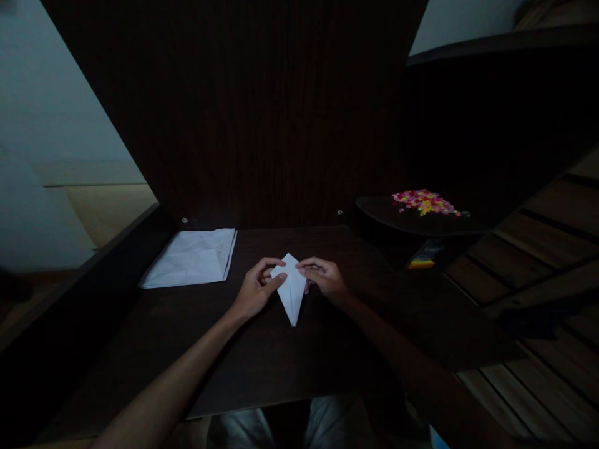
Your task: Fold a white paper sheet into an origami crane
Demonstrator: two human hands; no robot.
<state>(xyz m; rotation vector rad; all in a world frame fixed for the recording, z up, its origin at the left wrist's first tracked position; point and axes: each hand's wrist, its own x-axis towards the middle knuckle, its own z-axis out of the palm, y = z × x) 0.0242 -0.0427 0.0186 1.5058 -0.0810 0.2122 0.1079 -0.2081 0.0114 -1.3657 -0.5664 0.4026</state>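
A white sheet of paper folded into a narrow kite shape is between my two hands, its long point turned toward me and a crease running down its middle. My left hand pinches its left corner, thumb on top. On the opposite side, my right hand grips the right corner with thumb and fingers. The fingertips under the paper are partly hidden. A small stack of creased white paper lies to the left on the dark desk.
A pile of small pink, red and yellow pieces sits on a rounded shelf at the right. Beneath it is an item with a yellow edge. A tall dark panel stands behind the desk, and a raised board borders its left.
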